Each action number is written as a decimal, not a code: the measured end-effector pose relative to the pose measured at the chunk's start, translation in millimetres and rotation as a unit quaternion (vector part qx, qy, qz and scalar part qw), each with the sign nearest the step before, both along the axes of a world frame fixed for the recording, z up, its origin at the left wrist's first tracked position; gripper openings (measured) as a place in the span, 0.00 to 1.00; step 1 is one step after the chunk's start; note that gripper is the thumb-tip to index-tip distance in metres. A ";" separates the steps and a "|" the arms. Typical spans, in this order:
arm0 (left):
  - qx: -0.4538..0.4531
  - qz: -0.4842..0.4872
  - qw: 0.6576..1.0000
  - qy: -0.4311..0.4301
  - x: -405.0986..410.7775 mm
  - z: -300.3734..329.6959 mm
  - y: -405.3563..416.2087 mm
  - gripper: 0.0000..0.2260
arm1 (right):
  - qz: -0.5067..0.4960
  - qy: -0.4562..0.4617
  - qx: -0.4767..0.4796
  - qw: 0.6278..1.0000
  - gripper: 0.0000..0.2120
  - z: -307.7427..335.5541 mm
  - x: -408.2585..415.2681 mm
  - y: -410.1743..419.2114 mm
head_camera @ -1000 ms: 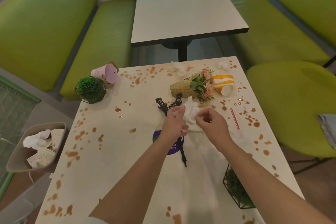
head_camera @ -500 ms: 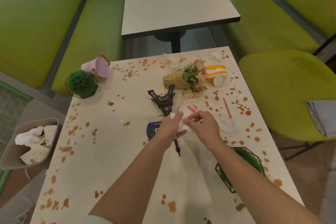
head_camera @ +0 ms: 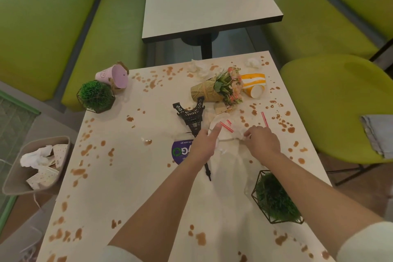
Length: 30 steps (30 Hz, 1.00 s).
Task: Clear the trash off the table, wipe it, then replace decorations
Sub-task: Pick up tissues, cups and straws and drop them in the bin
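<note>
A white napkin (head_camera: 223,134) lies spread on the stained white table (head_camera: 131,176), with two short red-and-white straw pieces (head_camera: 226,126) on it. My left hand (head_camera: 204,145) grips its left edge, index finger stretched forward. My right hand (head_camera: 262,141) pinches its right edge. A black Eiffel Tower model (head_camera: 191,117) lies flat just left of the napkin, partly under my left hand. Behind it lie a wrapped flower bouquet (head_camera: 221,89) and a tipped orange-striped paper cup (head_camera: 254,84). Another straw (head_camera: 264,119) rests to the right. Crumpled tissues (head_camera: 199,67) sit at the far edge.
A tipped pink bucket (head_camera: 112,75) and a green ball plant (head_camera: 96,96) sit at the far left corner. A second wire-framed plant (head_camera: 274,198) stands by my right forearm. A bin (head_camera: 12,178) with paper trash stands left of the table. Green benches, a green chair (head_camera: 331,104) and another table (head_camera: 204,0) surround it.
The napkin, held bunched between both hands a second ago, now lies spread on the table. My hands have moved apart to its edges, and straw pieces show on it.
</note>
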<state>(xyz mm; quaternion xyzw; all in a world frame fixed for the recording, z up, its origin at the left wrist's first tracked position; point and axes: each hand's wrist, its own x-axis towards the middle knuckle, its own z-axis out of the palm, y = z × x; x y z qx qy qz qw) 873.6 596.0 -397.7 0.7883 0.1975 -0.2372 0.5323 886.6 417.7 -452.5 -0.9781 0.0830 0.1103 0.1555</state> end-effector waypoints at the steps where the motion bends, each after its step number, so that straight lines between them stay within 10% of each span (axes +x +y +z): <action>1: -0.005 -0.003 1.000 0.001 0.1 1.5 -0.2 0.25 | -0.002 -0.003 0.003 1.000 0.10 1.0 -1.0 0.4; 5: -0.026 -0.026 0.999 -0.014 -1.0 0.9 1.2 0.12 | -0.018 -0.030 0.038 0.999 0.08 7.8 -3.5 -1.1; 13: -0.077 -0.017 0.997 -0.014 2.7 12.6 -9.3 0.21 | 0.015 -0.102 0.222 0.970 0.04 34.0 -11.0 13.3; 23: -0.167 0.007 0.986 -0.019 -16.6 16.2 20.9 0.13 | -0.180 -0.094 0.567 0.798 0.12 67.8 -27.0 81.4; 30: -0.127 0.095 0.986 -0.040 -30.5 7.8 86.7 0.09 | -0.041 -0.095 0.486 0.868 0.19 66.1 -36.4 129.7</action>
